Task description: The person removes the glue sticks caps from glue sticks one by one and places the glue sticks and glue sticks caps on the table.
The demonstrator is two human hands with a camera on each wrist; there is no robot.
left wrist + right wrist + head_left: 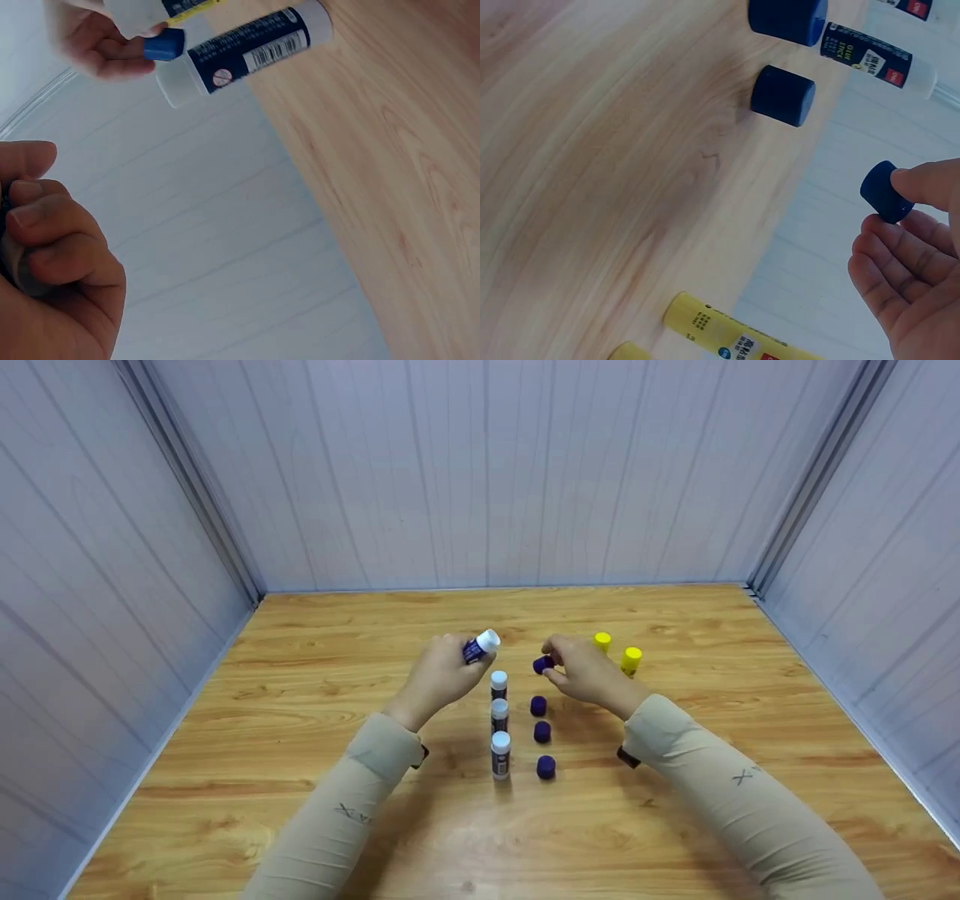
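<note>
My left hand (442, 675) grips a dark blue glue stick (474, 651) above the table, tilted with its white end up and to the right. In the left wrist view the curled fingers (64, 225) mostly hide that stick. On the right, my right hand (589, 671) pinches a dark blue cap (883, 191) between thumb and fingers, apart from the stick. Between the forearms, three blue glue sticks with white tops stand in a column, the nearest glue stick (500, 757) in full view. Three loose blue caps stand to their right, the nearest cap (546, 767) among them.
Beyond my right hand stand two yellow glue sticks, one yellow stick (631, 660) nearer than the other yellow stick (602, 641), which the hand partly covers. The wooden table (300, 690) meets a pale panel wall (517, 495) at the back and panels on both sides.
</note>
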